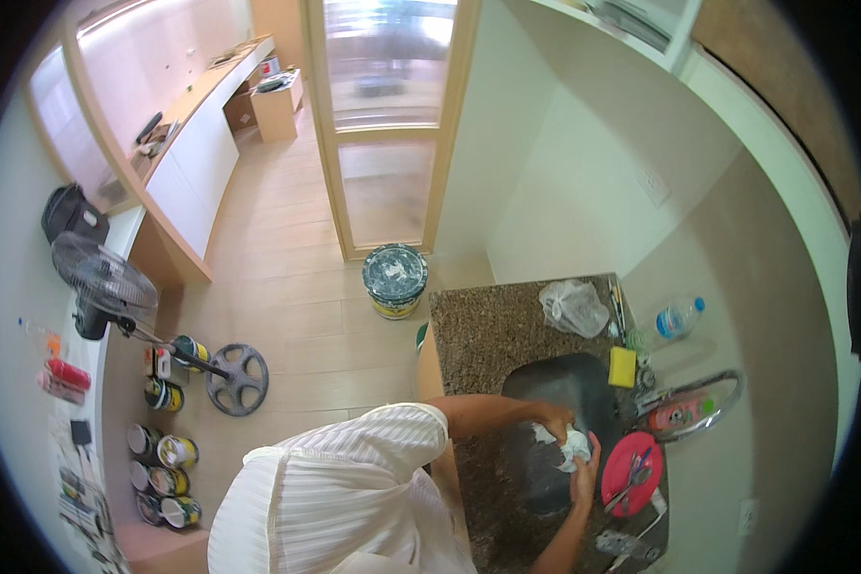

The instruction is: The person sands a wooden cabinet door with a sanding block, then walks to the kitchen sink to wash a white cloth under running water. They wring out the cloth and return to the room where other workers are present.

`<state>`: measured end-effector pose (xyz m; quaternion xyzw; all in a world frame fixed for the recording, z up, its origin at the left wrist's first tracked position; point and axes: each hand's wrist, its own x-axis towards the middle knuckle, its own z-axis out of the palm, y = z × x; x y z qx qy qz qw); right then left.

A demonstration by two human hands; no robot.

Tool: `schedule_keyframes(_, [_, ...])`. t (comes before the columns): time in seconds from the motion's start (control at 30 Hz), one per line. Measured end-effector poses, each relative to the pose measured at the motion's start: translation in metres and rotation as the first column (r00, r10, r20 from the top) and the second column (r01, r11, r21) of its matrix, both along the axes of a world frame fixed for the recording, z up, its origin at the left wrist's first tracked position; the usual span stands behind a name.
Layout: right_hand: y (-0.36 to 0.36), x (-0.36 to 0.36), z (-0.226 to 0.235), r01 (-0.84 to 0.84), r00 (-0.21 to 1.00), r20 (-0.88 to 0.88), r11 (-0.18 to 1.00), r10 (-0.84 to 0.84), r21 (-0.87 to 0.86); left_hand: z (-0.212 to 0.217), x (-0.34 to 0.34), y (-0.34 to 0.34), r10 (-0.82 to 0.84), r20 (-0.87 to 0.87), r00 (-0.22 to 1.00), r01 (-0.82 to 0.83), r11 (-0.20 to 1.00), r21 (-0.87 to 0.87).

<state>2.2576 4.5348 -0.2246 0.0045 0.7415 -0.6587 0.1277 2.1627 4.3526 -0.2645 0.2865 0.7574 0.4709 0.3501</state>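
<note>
A crumpled white cloth (574, 446) is bunched over the dark sink (545, 383), held between both hands. The left hand (552, 421) closes on it from above and the right hand (585, 469) cups it from below. From here I can't quite tell how tightly the fingers grip. It could slip down into the basin if wet, or an elbow might knock the red plate (622, 474) with its utensils just beside the right hand, at the granite counter's (488, 335) edge.
</note>
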Motion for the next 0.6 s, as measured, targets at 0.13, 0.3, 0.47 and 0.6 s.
schedule_keyframes(0.13, [-0.061,0.036,0.049,0.25,0.791,-0.538,0.648,0.292,0.72,-0.005,-0.003,-0.009,0.0,0.652,0.758,-0.029,0.999,0.033])
schedule_keyframes(0.3, [-0.024,-0.005,-0.002,0.336,0.785,-0.486,0.396,0.384,0.855,0.026,0.006,0.007,-0.111,0.666,0.738,0.16,0.987,-0.013])
schedule_keyframes(0.47, [-0.028,-0.015,-0.034,0.093,0.95,-0.221,0.477,0.219,0.874,0.0,0.015,0.021,-0.188,-0.513,0.838,-0.03,0.922,-0.387])
schedule_keyframes(0.6, [0.0,-0.031,-0.069,-0.266,0.932,0.332,0.896,0.145,0.356,-0.032,0.021,0.019,-0.292,-0.844,0.449,0.031,0.95,-0.311])
